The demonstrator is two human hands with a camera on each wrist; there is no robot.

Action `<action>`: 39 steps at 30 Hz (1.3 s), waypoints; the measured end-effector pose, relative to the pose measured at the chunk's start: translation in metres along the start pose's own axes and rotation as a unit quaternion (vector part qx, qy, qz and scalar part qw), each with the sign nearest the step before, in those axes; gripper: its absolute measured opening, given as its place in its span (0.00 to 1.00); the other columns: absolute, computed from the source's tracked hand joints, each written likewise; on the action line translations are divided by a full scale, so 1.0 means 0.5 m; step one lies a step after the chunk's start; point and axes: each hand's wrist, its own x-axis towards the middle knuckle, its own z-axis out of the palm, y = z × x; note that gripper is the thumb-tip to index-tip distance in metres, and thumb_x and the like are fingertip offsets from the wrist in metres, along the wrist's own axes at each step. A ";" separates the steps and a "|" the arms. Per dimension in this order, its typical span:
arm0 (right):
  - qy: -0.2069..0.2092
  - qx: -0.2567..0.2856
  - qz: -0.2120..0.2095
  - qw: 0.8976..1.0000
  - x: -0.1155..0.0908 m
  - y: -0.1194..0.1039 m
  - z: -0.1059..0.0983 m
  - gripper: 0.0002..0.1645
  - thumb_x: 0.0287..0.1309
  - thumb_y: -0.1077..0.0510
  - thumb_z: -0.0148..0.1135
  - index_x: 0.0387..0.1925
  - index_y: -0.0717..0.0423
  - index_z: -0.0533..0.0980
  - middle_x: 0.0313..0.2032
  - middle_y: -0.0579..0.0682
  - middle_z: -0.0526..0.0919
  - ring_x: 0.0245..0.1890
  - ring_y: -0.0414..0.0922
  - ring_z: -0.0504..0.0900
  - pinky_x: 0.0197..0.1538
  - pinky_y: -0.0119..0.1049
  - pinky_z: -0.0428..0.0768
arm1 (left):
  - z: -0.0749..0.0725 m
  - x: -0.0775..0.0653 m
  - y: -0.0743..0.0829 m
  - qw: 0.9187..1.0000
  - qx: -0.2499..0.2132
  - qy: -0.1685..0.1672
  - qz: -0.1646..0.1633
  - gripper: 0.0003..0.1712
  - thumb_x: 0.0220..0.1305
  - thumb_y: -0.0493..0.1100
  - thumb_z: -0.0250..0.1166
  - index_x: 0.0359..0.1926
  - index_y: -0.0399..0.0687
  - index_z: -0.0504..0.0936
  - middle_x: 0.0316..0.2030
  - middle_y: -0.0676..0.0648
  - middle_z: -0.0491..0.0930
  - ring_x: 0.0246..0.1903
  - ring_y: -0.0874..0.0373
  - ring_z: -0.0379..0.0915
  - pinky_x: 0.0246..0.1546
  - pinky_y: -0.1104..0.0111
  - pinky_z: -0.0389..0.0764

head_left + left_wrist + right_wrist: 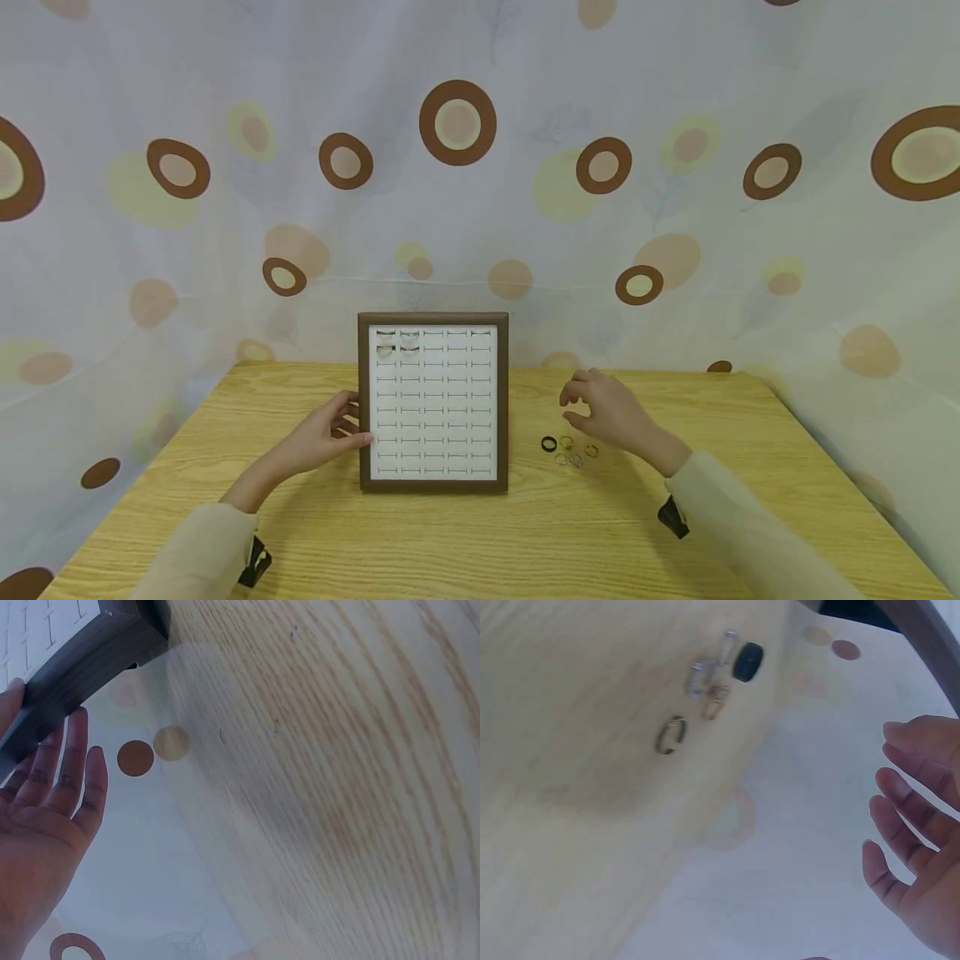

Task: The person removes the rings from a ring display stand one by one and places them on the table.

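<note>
A ring display board (433, 387) with a brown frame and white slotted face stands on the table. Several rings (386, 350) sit in its upper left slots. My left hand (330, 432) grips the board's left edge, thumb on the front and fingers behind. To the board's right, my right hand (611, 410) hovers above the table, fingers loosely bent and nothing between them. Nearest to it lie loose rings: a black ring (748, 661), a gold ring with an ornament (715, 700), a thin open-looking ring (661, 742) and silver rings (696, 678).
The wooden table (420, 542) runs back to a patterned cloth (480, 208) hanging behind it and at both sides. Black wrist straps (673, 517) show at both sleeves.
</note>
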 end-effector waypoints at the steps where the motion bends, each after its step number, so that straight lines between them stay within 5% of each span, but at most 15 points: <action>1: 0.006 0.001 -0.003 1.000 0.006 -0.003 -0.005 0.08 0.43 0.58 0.71 0.28 0.51 0.79 0.28 0.46 0.76 0.28 0.40 0.72 0.29 0.33 0.72 | 0.000 0.000 -0.001 1.000 0.001 0.001 0.001 0.33 0.58 0.47 0.64 0.57 0.34 0.62 0.45 0.37 0.74 0.41 0.53 0.76 0.40 0.67 0.78; 17: 0.050 0.000 -0.045 0.998 0.105 -0.069 -0.075 0.09 0.45 0.57 0.69 0.30 0.52 0.78 0.30 0.46 0.78 0.31 0.42 0.73 0.33 0.36 0.74 | -0.001 -0.002 0.005 1.000 -0.009 -0.002 -0.002 0.33 0.58 0.46 0.64 0.58 0.35 0.61 0.46 0.37 0.74 0.41 0.52 0.76 0.40 0.67 0.77; 28: 0.090 0.019 -0.094 0.991 0.171 -0.135 -0.068 0.06 0.46 0.58 0.67 0.29 0.52 0.79 0.28 0.45 0.78 0.28 0.41 0.71 0.34 0.35 0.71 | 0.000 -0.002 0.009 1.000 -0.012 0.000 -0.003 0.32 0.58 0.45 0.64 0.57 0.35 0.62 0.45 0.38 0.74 0.41 0.52 0.76 0.40 0.66 0.77; 39: 0.078 -0.016 -0.080 0.994 0.219 -0.202 -0.041 0.07 0.49 0.54 0.65 0.32 0.49 0.79 0.33 0.43 0.78 0.36 0.43 0.74 0.38 0.36 0.73 | 0.000 -0.003 0.011 1.000 -0.010 0.003 -0.005 0.32 0.58 0.45 0.64 0.57 0.34 0.61 0.45 0.38 0.74 0.41 0.52 0.76 0.40 0.66 0.78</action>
